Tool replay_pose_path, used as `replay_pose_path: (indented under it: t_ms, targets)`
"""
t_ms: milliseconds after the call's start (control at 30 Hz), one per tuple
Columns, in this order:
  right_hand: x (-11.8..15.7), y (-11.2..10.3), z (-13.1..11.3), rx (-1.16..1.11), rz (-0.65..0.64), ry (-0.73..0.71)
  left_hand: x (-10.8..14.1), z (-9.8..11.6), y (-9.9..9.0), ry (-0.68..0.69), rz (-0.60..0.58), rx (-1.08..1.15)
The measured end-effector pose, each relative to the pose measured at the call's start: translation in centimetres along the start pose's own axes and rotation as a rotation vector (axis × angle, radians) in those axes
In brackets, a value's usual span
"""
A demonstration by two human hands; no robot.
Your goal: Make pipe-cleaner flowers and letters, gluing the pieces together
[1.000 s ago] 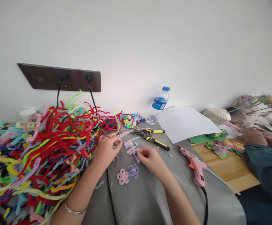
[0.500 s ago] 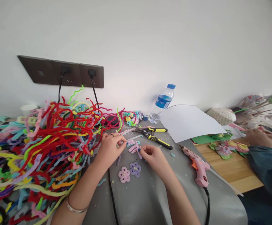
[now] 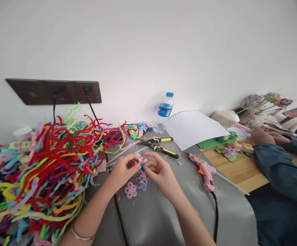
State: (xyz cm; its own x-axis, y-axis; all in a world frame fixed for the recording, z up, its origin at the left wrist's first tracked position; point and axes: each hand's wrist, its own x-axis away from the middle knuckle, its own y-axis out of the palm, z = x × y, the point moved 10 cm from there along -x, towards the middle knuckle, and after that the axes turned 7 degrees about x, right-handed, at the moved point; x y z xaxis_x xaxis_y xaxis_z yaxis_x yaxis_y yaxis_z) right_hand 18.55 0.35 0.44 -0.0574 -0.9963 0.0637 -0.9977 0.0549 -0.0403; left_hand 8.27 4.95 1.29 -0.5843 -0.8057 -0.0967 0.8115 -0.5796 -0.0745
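Observation:
Fingertips together, my left hand (image 3: 125, 171) and my right hand (image 3: 157, 169) pinch a small pink pipe-cleaner piece (image 3: 141, 159) between them. Much of it is hidden behind the fingers. Just below the hands, a pink pipe-cleaner flower (image 3: 130, 190) and a purple pipe-cleaner flower (image 3: 141, 183) lie flat on the grey table cover (image 3: 153, 218). Beyond the hands are pliers with yellow and black handles (image 3: 166, 151), their jaws pointing left. A pink glue gun (image 3: 208, 176) lies on its side to the right of my right hand.
A large heap of colourful pipe cleaners (image 3: 48, 160) covers the left side. A water bottle (image 3: 165, 109) stands by the wall, beside white paper (image 3: 193, 128). A black cable (image 3: 119, 218) runs under my left arm. At the right, another person's hands (image 3: 263, 137) are near fabric-like flowers (image 3: 231, 150).
Both hands have come together, and the pink pipe-cleaner piece is now held between them. The camera view has shifted, so the table things appear further left.

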Motion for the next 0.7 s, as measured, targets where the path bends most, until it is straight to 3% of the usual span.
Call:
replay_pose_path:
  t_ms: [67,267,433,700]
  targets:
    - [0.0,0.3,-0.1,-0.004,-0.002,-0.005,-0.1,-0.3,-0.2,-0.022,-0.01,0.096]
    - [0.1,0.3,-1.0,0.027,-0.023,-0.042,-0.1,-0.1,-2.3,-0.057,0.155,0.159]
    - [0.3,1.0,-1.3,-0.005,-0.051,-0.055,0.1,-0.6,-1.4,-0.15,0.142,0.29]
    - [0.3,1.3,-2.4,0.12,-0.063,-0.165,0.4,-1.9,-0.5,-0.264,0.097,0.549]
